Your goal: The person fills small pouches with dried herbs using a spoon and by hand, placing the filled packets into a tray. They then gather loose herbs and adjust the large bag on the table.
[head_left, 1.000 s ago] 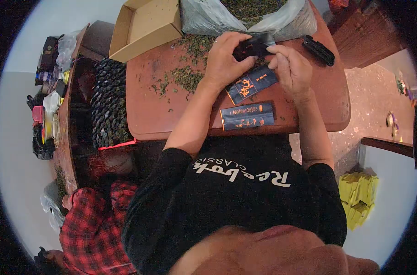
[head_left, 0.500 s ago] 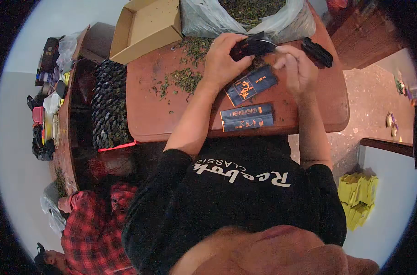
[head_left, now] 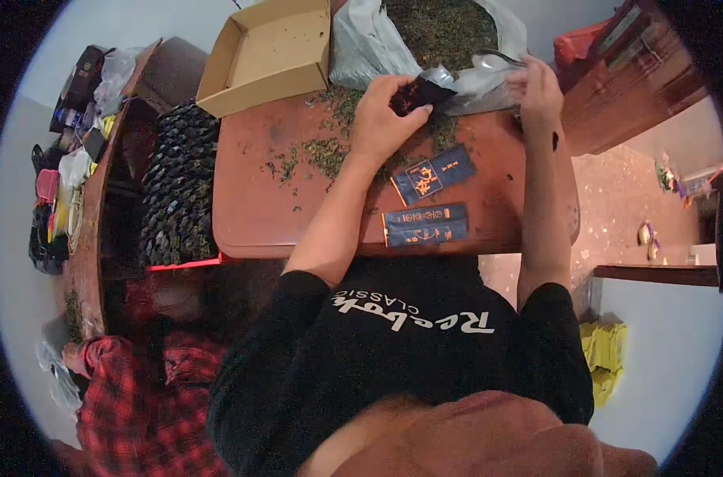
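My left hand is closed around a small dark tea pouch, whose silvery mouth gapes open toward the right. In my right hand is a spoon, held over the near right rim of a clear plastic bag. Dark loose tea leaves fill that bag. Whether the spoon carries any leaves I cannot tell. Below my hands, two navy tea pouches with orange print lie flat: the upper pouch is tilted, and the lower pouch sits near the table edge.
Scattered leaves lie on the reddish table. An open cardboard box stands at its back left. Left of the table is a stack of dark packets. A person in a red plaid shirt is at lower left.
My right hand with the spoon has moved away from the pouch, up and right to the bag. The left hand still holds the pouch. The whole view has shifted slightly.
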